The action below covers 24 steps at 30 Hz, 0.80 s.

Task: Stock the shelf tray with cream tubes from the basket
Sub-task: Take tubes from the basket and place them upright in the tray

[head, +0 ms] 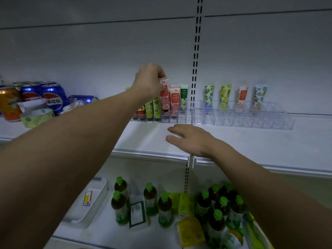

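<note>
A: Right, step in hand: seating a tube. Left hand [150, 79] pinches the crimped top of a pink cream tube [165, 95], cap end down, in the left part of the clear shelf tray [280, 125].

B: Right hand?

A: Right hand [190, 140] lies flat on the white shelf [251, 141] just before the tray, fingers straight, holding nothing.

B: How to do it well?

A: My judgement: keep the tube upright, guide the cap straight down into its own slot, and let go only once it stands. Neighbours are packed close; a tilt could knock them over.

B: Tray contents?

A: Left part: red, green, pink and white-green tubes standing tightly together. Right part: four patterned tubes [233, 98] in the back row, well apart; front compartments look empty. So plenty left to fill.

B: The basket?

A: A white perforated basket [89, 203] sits on the lower shelf beside green-capped bottles [150, 198]; I cannot tell whether it holds tubes.
</note>
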Tool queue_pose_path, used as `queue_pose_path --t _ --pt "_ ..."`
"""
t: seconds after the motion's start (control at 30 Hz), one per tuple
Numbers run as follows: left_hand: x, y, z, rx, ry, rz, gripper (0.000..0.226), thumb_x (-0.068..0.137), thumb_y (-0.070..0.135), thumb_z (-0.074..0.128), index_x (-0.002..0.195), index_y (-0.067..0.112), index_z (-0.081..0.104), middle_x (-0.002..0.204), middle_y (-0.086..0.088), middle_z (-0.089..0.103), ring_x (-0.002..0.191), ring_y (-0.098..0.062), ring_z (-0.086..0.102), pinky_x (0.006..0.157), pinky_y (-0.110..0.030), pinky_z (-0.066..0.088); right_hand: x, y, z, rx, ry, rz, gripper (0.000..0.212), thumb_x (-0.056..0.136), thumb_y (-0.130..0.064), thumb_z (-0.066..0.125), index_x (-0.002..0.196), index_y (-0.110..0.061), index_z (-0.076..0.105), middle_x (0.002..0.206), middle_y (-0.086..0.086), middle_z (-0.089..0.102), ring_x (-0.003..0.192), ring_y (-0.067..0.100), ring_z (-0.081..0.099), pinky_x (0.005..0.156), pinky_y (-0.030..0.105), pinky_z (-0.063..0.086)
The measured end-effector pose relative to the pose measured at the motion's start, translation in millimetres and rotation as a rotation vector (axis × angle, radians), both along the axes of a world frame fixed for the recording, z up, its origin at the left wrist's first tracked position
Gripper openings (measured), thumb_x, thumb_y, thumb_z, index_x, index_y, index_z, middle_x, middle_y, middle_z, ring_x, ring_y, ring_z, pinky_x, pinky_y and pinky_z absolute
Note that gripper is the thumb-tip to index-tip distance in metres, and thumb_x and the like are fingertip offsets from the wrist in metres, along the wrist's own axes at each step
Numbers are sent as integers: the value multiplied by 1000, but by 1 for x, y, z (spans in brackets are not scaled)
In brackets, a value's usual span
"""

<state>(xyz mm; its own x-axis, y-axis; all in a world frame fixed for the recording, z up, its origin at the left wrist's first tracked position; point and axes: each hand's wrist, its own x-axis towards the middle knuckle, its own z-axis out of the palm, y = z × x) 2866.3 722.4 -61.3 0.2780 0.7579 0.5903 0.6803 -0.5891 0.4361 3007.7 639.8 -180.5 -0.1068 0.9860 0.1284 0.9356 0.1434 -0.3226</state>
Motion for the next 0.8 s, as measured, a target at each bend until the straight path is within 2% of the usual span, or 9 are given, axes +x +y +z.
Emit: queue_pose_path --t 0.1,0.23,0.47,0.6,0.73,0.8 --pt "3 6 -5 0 29 6 23 86 5 69 108 12 66 111 -6 65 92 -16 57 77 -24 50 1 0 -2 22 11 0 65 90 -71 30 146 -39 35 157 -14 27 145 11 23 116 37 18" --pt "9 9 -6 4 67 8 22 87 5 67 107 14 66 115 -6 64 99 -20 59 82 -30 53 0 1 -2 32 14 -10 64 89 -71 31 145 -40 36 157 -15 28 144 11 25 114 37 19" --pt "19 16 -12 -3 129 37 27 92 9 61 118 11 67 124 -10 63 102 -19 58 89 -31 48 -1 0 -1 37 21 -14 63 90 -69 33 145 -39 37 156 -15 30 143 13 27 113 38 22" --pt "18 16 -19 6 159 46 28 93 8 60 120 9 66 127 -11 62 109 -25 58 94 -35 47 -1 -1 1 36 24 -18 62 90 -68 35 144 -39 38 156 -14 31 142 13 28 112 38 23" --pt "17 13 -17 46 252 58 28 95 14 59 122 11 64 123 -10 63 106 -25 58 87 -35 46 -2 -1 1 32 38 -33 61 89 -69 36 143 -40 40 155 -15 33 141 14 30 110 39 26" --pt "13 8 -11 92 268 56 34 95 20 59 129 15 59 128 -8 58 112 -25 55 92 -37 45 -3 -2 3 27 38 -36 61 89 -69 36 143 -40 41 154 -14 34 140 15 31 109 39 27"
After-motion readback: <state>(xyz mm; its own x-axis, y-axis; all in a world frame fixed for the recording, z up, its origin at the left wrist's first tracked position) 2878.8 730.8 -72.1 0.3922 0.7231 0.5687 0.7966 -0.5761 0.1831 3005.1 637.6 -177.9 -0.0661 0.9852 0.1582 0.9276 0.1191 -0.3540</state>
